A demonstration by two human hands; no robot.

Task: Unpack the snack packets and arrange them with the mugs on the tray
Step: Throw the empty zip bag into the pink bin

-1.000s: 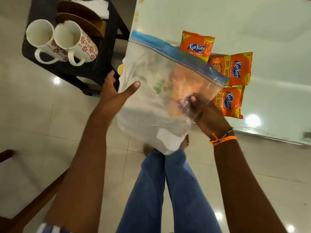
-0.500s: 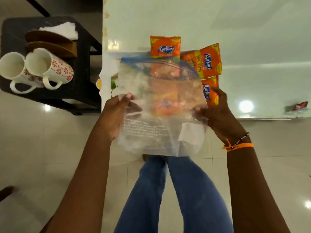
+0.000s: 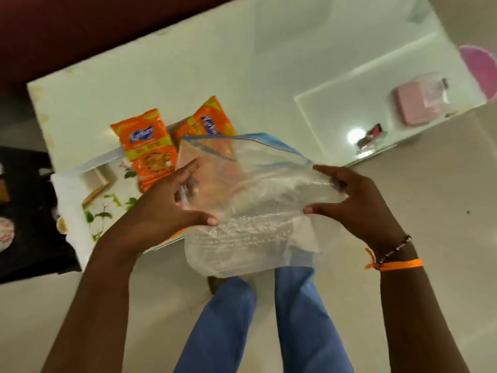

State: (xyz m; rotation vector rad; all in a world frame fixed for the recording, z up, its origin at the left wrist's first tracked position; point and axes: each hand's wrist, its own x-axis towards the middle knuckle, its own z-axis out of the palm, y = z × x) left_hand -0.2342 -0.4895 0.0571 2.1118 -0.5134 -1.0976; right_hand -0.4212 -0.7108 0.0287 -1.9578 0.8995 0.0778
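Both hands hold a clear zip bag (image 3: pixel 255 200) with a blue seal strip above the table's near edge. My left hand (image 3: pixel 164 208) grips its left side and my right hand (image 3: pixel 355 203) grips its right side. One orange snack packet (image 3: pixel 146 148) lies flat on the white table. A second orange packet (image 3: pixel 211 122) lies beside it, partly hidden behind the bag. More orange shows blurred through the bag's left part. A white floral tray (image 3: pixel 75 200) sits at the table's left end. A sliver of a patterned mug (image 3: pixel 5 234) shows at the far left edge.
The glossy white table (image 3: pixel 269 63) stretches back and right. A pink box (image 3: pixel 419 103) and a small dark red item (image 3: pixel 372 135) show toward its right end. A black side stand (image 3: pixel 24 211) is at the left. My legs in blue jeans (image 3: pixel 269 319) are below.
The view has swung right, so the mugs have slid almost out of frame. The bag has tilted, its seal strip now toward the upper right. Both hands still hold it.
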